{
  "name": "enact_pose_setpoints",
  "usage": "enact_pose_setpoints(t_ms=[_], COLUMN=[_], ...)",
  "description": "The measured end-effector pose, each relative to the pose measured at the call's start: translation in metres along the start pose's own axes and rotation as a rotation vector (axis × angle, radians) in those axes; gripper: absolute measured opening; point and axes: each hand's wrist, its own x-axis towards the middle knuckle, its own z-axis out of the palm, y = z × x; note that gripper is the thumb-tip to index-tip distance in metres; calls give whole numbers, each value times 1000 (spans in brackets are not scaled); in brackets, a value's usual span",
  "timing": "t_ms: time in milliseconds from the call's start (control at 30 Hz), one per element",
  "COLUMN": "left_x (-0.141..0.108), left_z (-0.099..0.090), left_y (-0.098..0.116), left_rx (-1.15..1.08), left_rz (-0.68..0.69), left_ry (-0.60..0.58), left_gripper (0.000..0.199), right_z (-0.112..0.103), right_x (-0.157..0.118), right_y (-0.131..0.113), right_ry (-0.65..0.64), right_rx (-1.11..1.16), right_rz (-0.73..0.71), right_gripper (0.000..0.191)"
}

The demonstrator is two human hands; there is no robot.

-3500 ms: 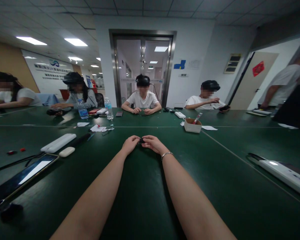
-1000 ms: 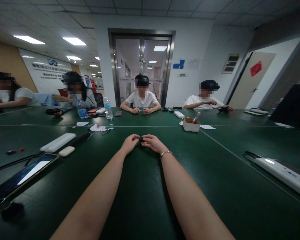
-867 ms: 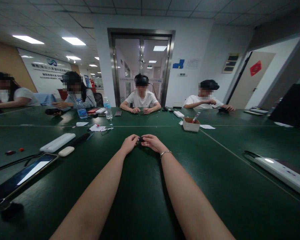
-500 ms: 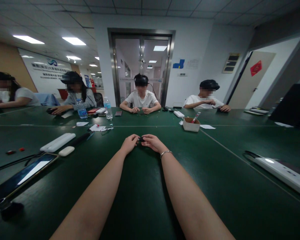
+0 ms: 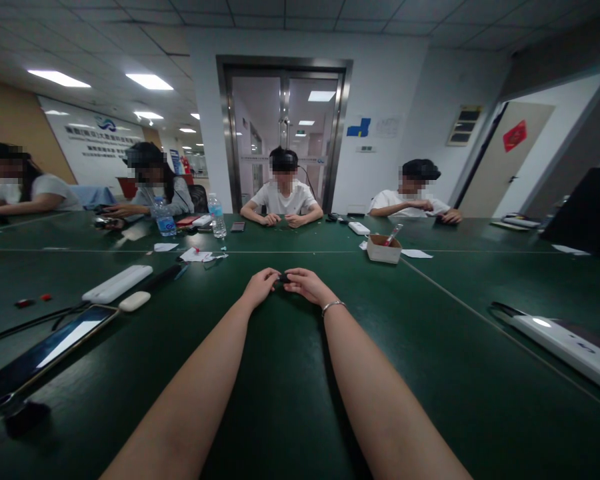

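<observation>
My left hand (image 5: 261,287) and my right hand (image 5: 307,285) meet over the green table (image 5: 285,373), fingertips almost touching. Between them is a small black object (image 5: 283,278), too small and too covered by fingers to name. The right fingers are closed around its dark body. At its left end, the left thumb and fingers pinch it, and a paler bit shows there. Both forearms reach forward from the near edge, and a silver bracelet (image 5: 333,307) circles the right wrist.
A phone (image 5: 55,353), a white earbud case (image 5: 135,301) and a white power bank (image 5: 117,284) lie to the left. Farther off stand a small box (image 5: 384,251) and water bottles (image 5: 217,217). A white device (image 5: 570,347) is at right. Several people sit opposite.
My hands keep almost the same grip and place on the small black object. Across the table at left, a person's hands have moved.
</observation>
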Motion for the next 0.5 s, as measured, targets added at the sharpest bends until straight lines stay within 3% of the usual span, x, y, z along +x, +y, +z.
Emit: enact_pose_setpoints(t_ms=[500], left_x=[1], left_z=[0], left_y=[-3], left_rx=[33], left_rz=[39], left_ry=[14], left_gripper=[32], right_z=[-1], right_x=[1], right_y=[1], right_ry=[14], right_rx=[-2], right_rz=[9], right_gripper=[15])
